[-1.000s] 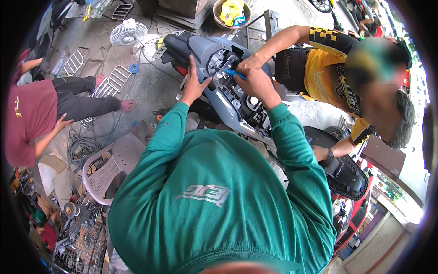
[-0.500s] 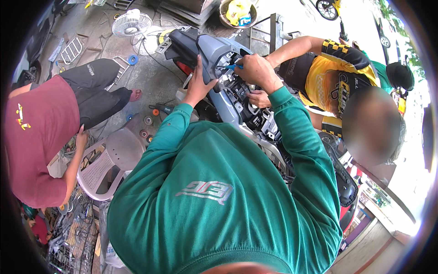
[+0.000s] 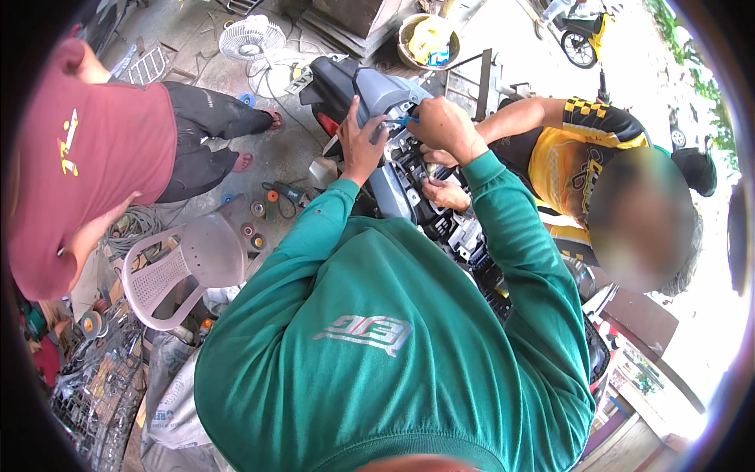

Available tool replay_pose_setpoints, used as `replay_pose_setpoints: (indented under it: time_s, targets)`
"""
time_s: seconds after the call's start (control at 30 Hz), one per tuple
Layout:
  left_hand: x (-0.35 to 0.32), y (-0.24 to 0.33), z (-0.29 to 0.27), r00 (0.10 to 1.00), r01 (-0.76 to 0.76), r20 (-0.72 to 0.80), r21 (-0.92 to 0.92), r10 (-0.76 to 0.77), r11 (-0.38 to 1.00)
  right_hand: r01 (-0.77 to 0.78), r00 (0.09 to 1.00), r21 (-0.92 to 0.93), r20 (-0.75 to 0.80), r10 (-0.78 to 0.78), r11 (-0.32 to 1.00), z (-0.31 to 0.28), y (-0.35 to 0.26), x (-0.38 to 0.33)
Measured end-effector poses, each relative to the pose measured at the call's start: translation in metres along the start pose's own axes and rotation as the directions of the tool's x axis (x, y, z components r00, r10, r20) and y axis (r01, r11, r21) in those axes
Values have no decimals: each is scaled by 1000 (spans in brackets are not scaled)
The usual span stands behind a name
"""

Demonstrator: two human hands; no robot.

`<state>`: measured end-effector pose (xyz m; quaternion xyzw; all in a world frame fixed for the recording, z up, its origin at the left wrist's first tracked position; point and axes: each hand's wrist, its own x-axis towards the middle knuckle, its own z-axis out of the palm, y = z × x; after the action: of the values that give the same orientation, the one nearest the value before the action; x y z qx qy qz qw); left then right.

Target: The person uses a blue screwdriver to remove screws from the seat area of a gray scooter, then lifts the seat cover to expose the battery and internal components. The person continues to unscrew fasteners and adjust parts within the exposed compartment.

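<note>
A scooter or motorcycle with its seat area uncovered stands ahead of me, its grey tail cover (image 3: 383,88) pointing away. My right hand (image 3: 447,127) is closed around a blue-handled tool (image 3: 406,121), whose thin shaft points left; its exact kind is too small to tell. My left hand (image 3: 362,148) is beside the tail's left side, near the tool's tip, fingers apart and partly bent. Between the body panels, the exposed frame and wiring (image 3: 409,161) show. A co-worker's two hands (image 3: 447,195) reach into that bay from the right, close under my right hand.
The co-worker in a yellow and black shirt (image 3: 562,169) leans in at right. A person in a maroon shirt (image 3: 118,149) stands at left by a plastic chair (image 3: 212,250). A fan (image 3: 252,39), an angle grinder (image 3: 289,190) and a basket (image 3: 405,49) lie about the floor.
My left hand has shifted from flat along the tail's side to bent fingers nearer the tool's tip. The co-worker's second hand now shows. The maroon-shirted person has moved and straightened up.
</note>
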<state>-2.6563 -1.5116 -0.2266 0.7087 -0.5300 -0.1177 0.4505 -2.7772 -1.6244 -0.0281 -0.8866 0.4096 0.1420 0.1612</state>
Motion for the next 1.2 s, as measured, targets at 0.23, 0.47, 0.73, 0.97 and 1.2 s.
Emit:
replay_pose_setpoints:
  time_s: [0.23,0.47,0.73,0.97,1.2]
  targets:
    - [0,0,9,999,-15,-51,34,17,999,48,999,-65,-11,-49,997,-2,-12,5]
    - [1,2,11,993,-59,-95,82,66,995,20,999,-63,-32,-22,998,8,-1,7]
    - [-1,3,9,994,-59,-88,109,69,992,77,995,-22,-61,-78,997,13,7,8]
    - [2,-5,14,991,-68,-105,125,82,990,16,1000,-38,-20,-17,999,15,12,19]
    - [-1,-7,11,987,-112,-103,82,120,990,153,988,-153,-9,-156,976,0,-15,31]
